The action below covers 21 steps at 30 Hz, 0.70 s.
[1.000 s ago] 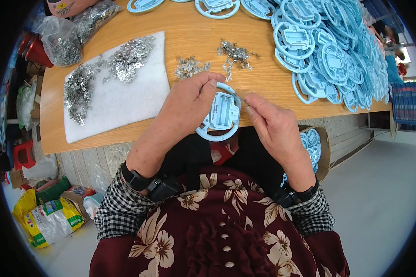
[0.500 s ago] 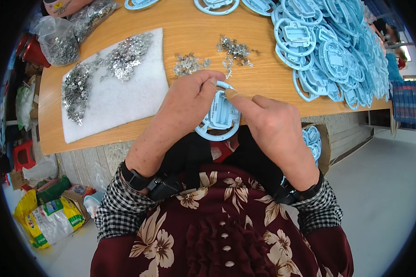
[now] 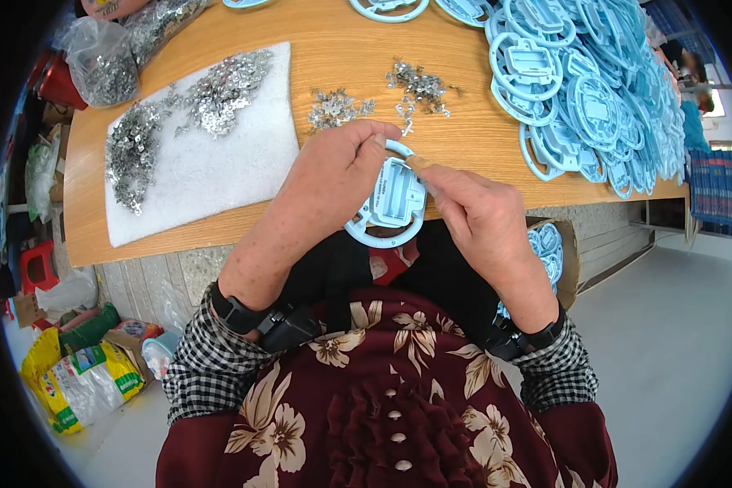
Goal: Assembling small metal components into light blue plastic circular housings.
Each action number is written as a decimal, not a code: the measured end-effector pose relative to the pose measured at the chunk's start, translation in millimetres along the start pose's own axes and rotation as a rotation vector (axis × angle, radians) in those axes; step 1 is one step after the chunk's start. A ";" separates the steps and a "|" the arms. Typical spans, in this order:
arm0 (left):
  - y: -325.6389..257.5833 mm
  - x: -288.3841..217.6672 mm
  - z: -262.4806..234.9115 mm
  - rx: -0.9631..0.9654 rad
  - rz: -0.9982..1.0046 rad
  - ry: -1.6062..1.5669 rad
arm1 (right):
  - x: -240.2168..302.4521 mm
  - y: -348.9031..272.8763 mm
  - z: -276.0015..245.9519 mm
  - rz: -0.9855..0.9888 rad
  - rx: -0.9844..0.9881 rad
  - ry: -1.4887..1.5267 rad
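Observation:
A light-blue plastic toy steering wheel with a rectangular compartment in its middle is held above the table's front edge. My left hand grips its upper left rim, thumb and fingers closed around it. At the compartment's upper right is my right hand, its fingers closed and a tan covering on one fingertip. Whatever those fingertips may hold is hidden. Small silvery metal pieces lie in two loose piles just beyond my hands, a left pile and a right pile.
A white felt pad on the wooden table carries more metal pieces. Bags of metal pieces stand at the far left. Many blue wheels are heaped on the right; a carton below the edge holds more.
My right hand has shifted slightly, its fingers curling more at the compartment's upper right. The left hand keeps its hold on the wheel. The whole view has moved a little.

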<state>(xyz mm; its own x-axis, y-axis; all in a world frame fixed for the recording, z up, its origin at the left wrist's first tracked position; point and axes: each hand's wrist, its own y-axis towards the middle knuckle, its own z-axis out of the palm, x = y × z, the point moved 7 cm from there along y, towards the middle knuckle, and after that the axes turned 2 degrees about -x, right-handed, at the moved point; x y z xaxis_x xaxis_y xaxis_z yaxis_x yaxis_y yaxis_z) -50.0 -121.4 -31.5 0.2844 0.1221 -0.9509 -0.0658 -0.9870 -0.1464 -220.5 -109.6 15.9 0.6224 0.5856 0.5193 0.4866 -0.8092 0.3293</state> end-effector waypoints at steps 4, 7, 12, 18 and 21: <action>0.4 -0.6 1.2 0.006 -0.003 -0.003 | 3.5 -1.6 -0.4 -0.028 -0.022 -0.065; -0.2 0.2 0.1 0.010 -0.019 0.009 | 13.4 0.5 -2.2 -0.051 0.006 -0.175; 0.5 -1.1 0.3 0.007 -0.010 0.018 | 25.2 -2.3 -3.1 -0.152 0.009 -0.380; 1.5 0.1 0.0 0.003 -0.019 0.017 | 11.5 3.3 -4.1 -0.056 0.070 -0.135; 1.2 0.7 0.7 0.006 -0.029 -0.003 | 9.6 5.3 -4.5 -0.005 0.120 -0.087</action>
<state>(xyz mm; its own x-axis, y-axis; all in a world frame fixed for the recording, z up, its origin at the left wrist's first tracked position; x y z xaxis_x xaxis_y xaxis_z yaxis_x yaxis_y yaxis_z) -50.6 -122.5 -32.5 0.2836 0.1512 -0.9469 -0.0634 -0.9824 -0.1758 -214.8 -108.4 26.2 0.6679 0.5961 0.4456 0.5565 -0.7975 0.2328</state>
